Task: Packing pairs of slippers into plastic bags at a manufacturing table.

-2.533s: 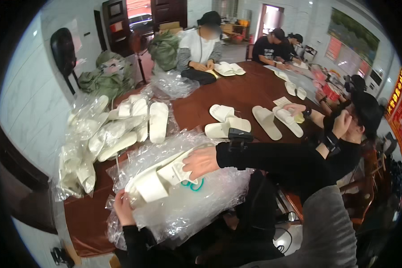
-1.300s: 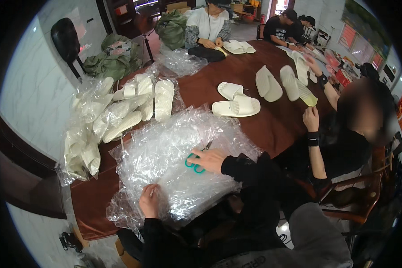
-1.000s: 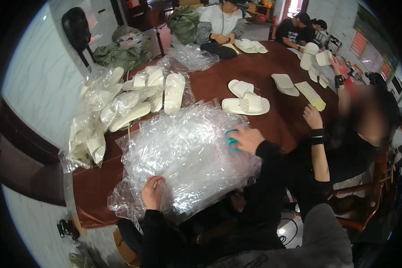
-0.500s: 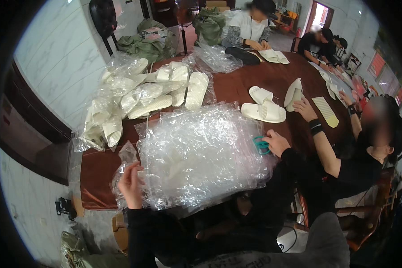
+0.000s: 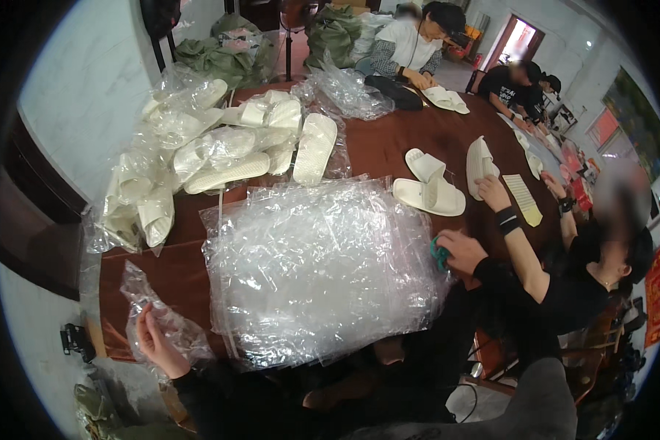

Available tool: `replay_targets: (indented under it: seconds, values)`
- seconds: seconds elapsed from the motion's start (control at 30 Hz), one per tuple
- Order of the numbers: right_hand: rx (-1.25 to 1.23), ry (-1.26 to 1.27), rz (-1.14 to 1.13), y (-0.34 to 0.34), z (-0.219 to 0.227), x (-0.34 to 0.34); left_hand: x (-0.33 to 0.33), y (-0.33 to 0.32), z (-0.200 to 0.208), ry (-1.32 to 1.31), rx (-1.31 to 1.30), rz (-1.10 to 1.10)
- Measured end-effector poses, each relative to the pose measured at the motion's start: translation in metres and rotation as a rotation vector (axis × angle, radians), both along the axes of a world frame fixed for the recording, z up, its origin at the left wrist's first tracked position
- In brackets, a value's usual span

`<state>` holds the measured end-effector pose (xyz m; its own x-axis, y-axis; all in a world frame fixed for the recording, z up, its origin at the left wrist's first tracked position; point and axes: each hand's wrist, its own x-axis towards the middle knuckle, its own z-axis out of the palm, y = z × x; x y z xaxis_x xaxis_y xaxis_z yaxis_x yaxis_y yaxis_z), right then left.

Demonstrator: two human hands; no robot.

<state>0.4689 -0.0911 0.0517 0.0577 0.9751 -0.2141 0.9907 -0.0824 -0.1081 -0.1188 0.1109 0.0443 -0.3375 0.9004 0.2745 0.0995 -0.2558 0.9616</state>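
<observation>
Left hand [image 5: 156,339] near-left, raised, fingers loosely curled. Right hand [image 5: 458,251] out right, closed, dark sleeve to the wrist.

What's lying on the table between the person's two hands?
Between the left hand, touching a loose clear bag, and the right hand, holding something teal, lies a big stack of clear plastic bags, seen in the head view.

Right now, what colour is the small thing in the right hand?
Teal green. The small object in the right hand shows best in the head view, beside the clear plastic bags.
</observation>
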Motion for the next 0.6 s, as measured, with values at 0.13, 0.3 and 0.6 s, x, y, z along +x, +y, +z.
replay_targets:
  seconds: [0.13, 0.3, 0.6]
  values:
    - [0.339, -0.449, 0.25, 0.05, 0.041, 0.028, -0.006, 0.011, -0.006, 0.021, 0.052, -0.024]
    - [0.355, -0.543, 0.522, 0.18, 0.044, 0.04, -0.01, 0.009, -0.001, 0.149, 0.068, 0.007]
    - [0.43, -0.495, 0.347, 0.253, -0.026, 0.027, -0.016, 0.008, 0.0, 0.171, -0.016, 0.074]
